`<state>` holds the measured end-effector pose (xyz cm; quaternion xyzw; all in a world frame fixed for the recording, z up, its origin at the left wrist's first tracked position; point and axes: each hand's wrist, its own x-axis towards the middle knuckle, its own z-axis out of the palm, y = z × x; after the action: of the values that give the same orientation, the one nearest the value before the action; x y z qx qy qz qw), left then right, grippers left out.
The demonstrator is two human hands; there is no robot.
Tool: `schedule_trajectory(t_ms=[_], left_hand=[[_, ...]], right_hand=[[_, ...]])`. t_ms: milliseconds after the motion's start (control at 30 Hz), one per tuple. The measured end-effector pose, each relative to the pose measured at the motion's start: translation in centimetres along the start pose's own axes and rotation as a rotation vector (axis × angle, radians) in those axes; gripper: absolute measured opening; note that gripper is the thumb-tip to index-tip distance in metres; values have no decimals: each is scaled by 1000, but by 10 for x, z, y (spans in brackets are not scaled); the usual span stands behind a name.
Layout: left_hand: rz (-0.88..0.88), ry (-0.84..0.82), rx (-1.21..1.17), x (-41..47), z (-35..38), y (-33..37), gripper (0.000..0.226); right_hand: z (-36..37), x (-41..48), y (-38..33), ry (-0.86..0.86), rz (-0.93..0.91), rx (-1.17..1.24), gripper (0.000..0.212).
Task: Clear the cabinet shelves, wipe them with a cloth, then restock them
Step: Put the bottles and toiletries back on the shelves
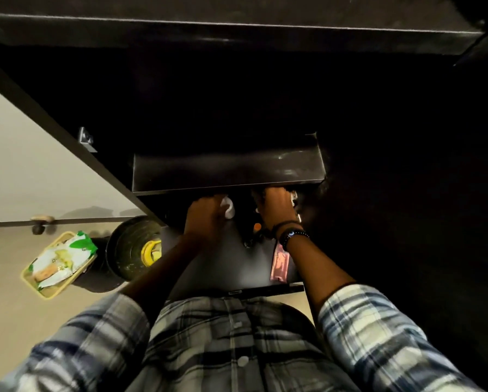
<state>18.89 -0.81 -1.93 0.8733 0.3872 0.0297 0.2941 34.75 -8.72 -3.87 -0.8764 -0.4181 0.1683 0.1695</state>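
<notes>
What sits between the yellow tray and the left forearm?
A dark round pot with a yellow piece inside, seen in the head view, lies between the tray and the forearm.

The cabinet shelf looks like dark laminate, smooth with a dull sheen. The round pan is scuffed dark metal. The packet is glossy plastic film, in a matt yellow plastic tray. Checked shirt sleeves are soft woven cloth.

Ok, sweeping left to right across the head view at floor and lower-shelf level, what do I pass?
Yellow tray with a green-and-white packet → dark round tin → left hand with a white cloth → right hand → pink packet.
</notes>
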Motion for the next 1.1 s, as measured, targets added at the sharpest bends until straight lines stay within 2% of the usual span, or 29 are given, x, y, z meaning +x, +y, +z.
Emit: schedule_trajectory(t_ms=[100,233,433,533,700,867,1100], left_hand=[[-37,108,-84,-22,-12,-10,42],[-18,239,-198,-56,-35,-8,36],[146,391,-276,-95,-98,0,22],[230,457,-301,-106,-136,15,28],[347,485,-498,-121,-209,49,31],[553,608,-427,-137,-273,89,34],[823,720,-505,-158,-363,154,26]], right_hand=[[7,-26,-12,79,-63,138,26],[5,-60,-32,85,-208,216,32],[-33,-90,-78,154,-404,239,29],[-68,-102,-108,219,-444,363,35],[-142,-114,-159,374,-533,456,35],[-221,-133,-201,510,-598,510,39],[-318,-163,-244,661,-686,647,47]])
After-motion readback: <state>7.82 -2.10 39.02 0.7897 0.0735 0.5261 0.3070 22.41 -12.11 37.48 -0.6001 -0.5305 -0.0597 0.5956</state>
